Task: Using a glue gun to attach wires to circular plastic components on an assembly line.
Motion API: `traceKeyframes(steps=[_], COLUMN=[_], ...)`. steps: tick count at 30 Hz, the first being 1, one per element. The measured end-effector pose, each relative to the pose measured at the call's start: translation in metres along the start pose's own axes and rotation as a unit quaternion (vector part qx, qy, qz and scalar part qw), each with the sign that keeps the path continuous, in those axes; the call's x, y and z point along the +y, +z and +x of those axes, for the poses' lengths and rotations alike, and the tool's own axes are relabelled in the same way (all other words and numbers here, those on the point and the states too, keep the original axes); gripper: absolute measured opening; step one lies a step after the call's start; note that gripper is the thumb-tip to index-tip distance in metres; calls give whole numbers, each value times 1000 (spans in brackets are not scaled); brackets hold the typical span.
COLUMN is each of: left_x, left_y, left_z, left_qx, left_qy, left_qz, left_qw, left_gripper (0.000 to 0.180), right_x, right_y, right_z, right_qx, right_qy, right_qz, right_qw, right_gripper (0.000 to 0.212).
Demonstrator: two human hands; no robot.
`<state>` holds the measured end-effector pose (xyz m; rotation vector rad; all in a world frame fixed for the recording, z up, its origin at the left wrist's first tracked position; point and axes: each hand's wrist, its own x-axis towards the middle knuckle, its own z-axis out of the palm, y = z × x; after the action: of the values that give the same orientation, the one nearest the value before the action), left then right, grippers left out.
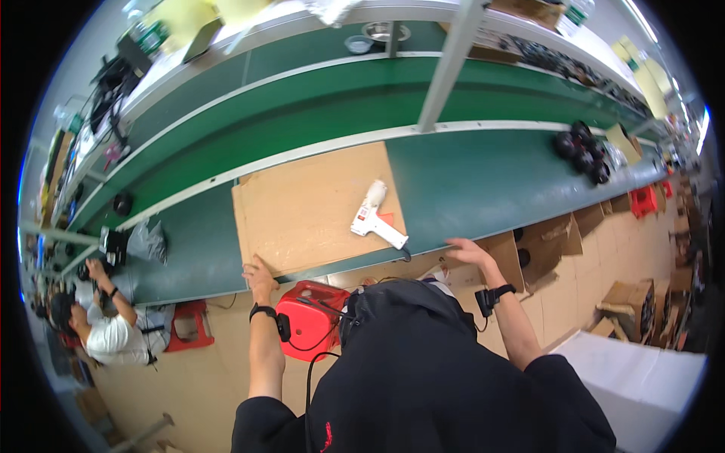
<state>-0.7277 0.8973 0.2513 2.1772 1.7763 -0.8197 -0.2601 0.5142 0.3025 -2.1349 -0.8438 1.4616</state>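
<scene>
A white hot glue gun (pixel 370 215) with a red trigger lies on a flat brown cardboard sheet (pixel 302 204). The sheet rests on the green workbench (pixel 476 181). At the sheet's near left corner is my left hand (pixel 260 277), fingers spread at the bench edge and holding nothing. My right hand (pixel 467 252) is over the front edge, to the right of the glue gun and apart from it. Its fingers are stretched out and it is empty. Each wrist wears a black strap with a small device.
Several dark round objects (pixel 583 153) sit at the bench's right. A grey plastic bag (pixel 147 241) lies at left, near a seated co-worker (pixel 113 332). A red stool (pixel 306 321) stands below my left hand. Cardboard boxes (pixel 547 245) are under the bench; a white box (pixel 634 374) is behind right.
</scene>
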Motion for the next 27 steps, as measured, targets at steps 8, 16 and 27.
traceKeyframes(steps=[8, 16, 27], left_x=[18, 32, 28], left_y=[18, 11, 15], left_z=[13, 8, 5], left_qx=[7, 35, 51], left_qy=[-46, -56, -56], left_qz=[154, 154, 140], left_qw=[987, 986, 987], left_gripper=[143, 133, 137], right_x=[-229, -256, -261], right_y=[17, 36, 49], right_z=[-149, -183, -180], right_qx=[-10, -83, -95], right_qy=[-438, -509, -503], right_qz=[665, 605, 607], right_qw=[605, 607, 608], right_gripper=[84, 94, 87])
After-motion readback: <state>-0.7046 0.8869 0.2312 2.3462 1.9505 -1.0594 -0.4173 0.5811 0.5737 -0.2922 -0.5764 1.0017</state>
